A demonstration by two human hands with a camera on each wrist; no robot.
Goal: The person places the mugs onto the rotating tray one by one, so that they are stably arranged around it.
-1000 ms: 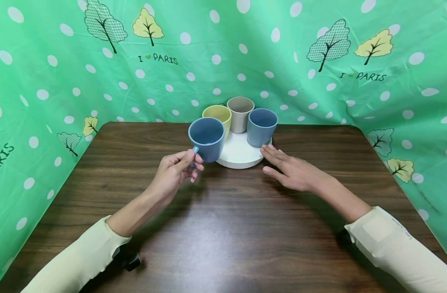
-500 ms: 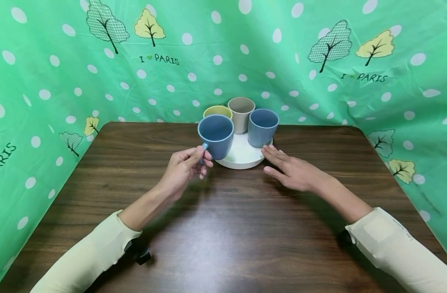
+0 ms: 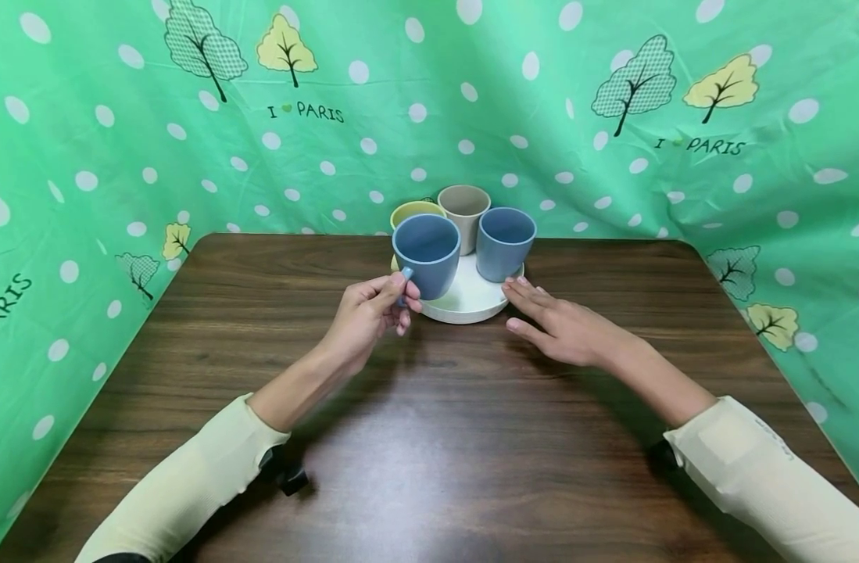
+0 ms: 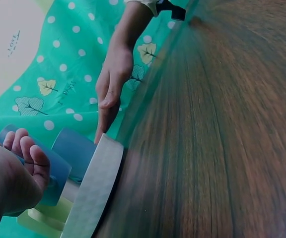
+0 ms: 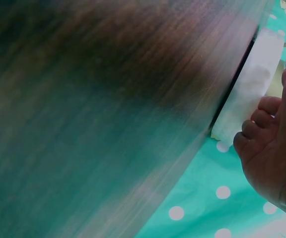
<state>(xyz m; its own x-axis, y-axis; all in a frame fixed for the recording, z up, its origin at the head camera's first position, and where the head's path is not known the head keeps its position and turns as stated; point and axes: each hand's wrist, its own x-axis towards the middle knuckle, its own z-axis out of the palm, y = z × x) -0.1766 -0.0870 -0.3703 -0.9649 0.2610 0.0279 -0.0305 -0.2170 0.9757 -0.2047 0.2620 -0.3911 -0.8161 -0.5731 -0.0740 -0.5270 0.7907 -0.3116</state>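
A blue mug (image 3: 432,266) is pinched by its handle in my left hand (image 3: 369,313), upright over the left front part of a round white tray (image 3: 464,315). Behind it, partly hidden, stands a yellow mug (image 3: 415,209). A beige cup (image 3: 469,223) and a second blue cup (image 3: 502,249) stand at the tray's back and right. My right hand (image 3: 563,328) lies with straight fingers at the tray's right front edge, fingertips on the rim. In the left wrist view the held blue mug (image 4: 53,173) shows above the tray wall (image 4: 96,183), beside the yellow mug (image 4: 46,218).
The tray sits near the back of a dark wooden table (image 3: 429,438). Close behind the table hangs a green curtain (image 3: 429,94) with white dots and printed trees. A small black device (image 3: 293,478) is under the left forearm.
My left hand has carried the blue mug to the right and slightly back, from the tray's left edge to over the tray, hiding more of the yellow mug. My right hand has stayed put.
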